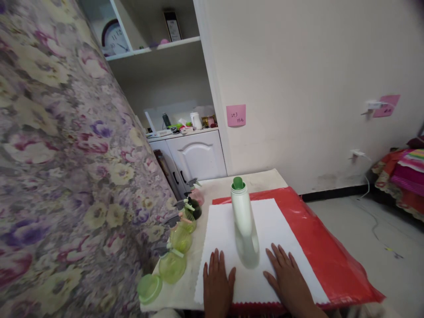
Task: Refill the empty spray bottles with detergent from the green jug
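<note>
Both of my hands rest flat on a white sheet (218, 221) with scalloped edges. My left hand (217, 282) lies near the sheet's front left, fingers stretched forward, holding nothing. To the right, my right hand (287, 278) is spread palm down and also holds nothing. Between and beyond them stands a pale green plastic bottle (243, 216) with a handle, upright and apart from both hands. Its mouth is uncapped on the outside, and a darker green spout (237, 183) shows in the neck.
Along the table's left edge stand several spray bottles (180, 238) and a green round container (149, 288). A red plastic sheet (308, 234) lies under the white one. A floral curtain (82, 176) hangs close on the left; a white cabinet (198, 157) and wall are behind.
</note>
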Demonstrator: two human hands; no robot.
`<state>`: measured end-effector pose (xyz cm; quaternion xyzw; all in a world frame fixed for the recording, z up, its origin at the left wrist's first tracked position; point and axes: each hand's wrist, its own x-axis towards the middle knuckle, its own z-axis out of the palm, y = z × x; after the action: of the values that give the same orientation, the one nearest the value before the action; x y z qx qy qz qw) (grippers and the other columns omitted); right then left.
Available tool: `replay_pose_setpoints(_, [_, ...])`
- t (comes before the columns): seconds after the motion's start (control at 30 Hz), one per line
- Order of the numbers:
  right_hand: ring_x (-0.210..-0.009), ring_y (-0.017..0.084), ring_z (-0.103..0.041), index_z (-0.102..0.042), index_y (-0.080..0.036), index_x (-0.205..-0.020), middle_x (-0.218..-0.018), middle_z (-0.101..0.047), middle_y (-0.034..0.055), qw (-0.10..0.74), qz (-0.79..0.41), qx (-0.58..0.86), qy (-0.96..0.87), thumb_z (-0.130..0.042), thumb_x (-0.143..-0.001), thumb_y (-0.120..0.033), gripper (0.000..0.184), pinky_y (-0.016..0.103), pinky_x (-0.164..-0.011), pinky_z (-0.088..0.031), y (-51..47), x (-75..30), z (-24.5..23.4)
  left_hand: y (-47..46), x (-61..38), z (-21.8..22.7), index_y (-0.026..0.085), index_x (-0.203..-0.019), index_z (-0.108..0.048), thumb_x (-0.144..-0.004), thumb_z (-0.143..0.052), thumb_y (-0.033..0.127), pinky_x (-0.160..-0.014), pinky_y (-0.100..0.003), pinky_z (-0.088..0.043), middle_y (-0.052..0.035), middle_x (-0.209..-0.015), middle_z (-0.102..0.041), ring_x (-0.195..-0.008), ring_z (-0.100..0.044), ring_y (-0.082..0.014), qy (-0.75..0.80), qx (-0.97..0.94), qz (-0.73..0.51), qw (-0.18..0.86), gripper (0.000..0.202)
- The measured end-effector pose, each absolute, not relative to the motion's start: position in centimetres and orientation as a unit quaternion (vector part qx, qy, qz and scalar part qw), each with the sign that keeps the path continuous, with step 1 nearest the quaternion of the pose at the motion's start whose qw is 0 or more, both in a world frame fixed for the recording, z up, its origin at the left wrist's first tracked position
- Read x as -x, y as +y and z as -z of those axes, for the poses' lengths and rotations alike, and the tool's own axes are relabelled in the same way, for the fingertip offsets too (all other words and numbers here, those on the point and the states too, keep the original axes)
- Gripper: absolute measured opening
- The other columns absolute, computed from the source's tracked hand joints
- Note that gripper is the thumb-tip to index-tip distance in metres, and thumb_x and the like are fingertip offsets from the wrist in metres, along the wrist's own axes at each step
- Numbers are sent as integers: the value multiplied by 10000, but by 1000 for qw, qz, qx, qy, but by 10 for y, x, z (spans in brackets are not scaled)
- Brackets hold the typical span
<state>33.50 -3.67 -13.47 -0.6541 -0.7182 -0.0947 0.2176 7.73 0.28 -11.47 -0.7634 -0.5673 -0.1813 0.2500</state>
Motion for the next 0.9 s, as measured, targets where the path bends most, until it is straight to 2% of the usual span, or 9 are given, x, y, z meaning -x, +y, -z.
replay_pose_setpoints(0.43, [-1353, 330, -401, -469, -195, -1399, -1474, -443, 132, 226, 109, 652, -715, -375, -924, -598, 629, 527, -1079, -303, -35, -335, 137, 5, -76, 120, 149, -1352, -508, -919, -430, 432, -1065, -462, -335, -124, -1402, -534, -1291, -480, -281, -574, 762, 197, 228, 523])
replay_pose_setpoints(0.9, [-1329, 321, -436, -473, -212, -1395, -1461, -467, 112, 248, 152, 637, -714, -398, -916, -599, 620, 504, -1065, -316, -30, -335, 151, 7, -73, 123, 152, -1326, -539, -912, -433, 423, -1030, -468, -381, -121, -1390, -544, -1269, -508, -276, -565, 758, 204, 255, 505])
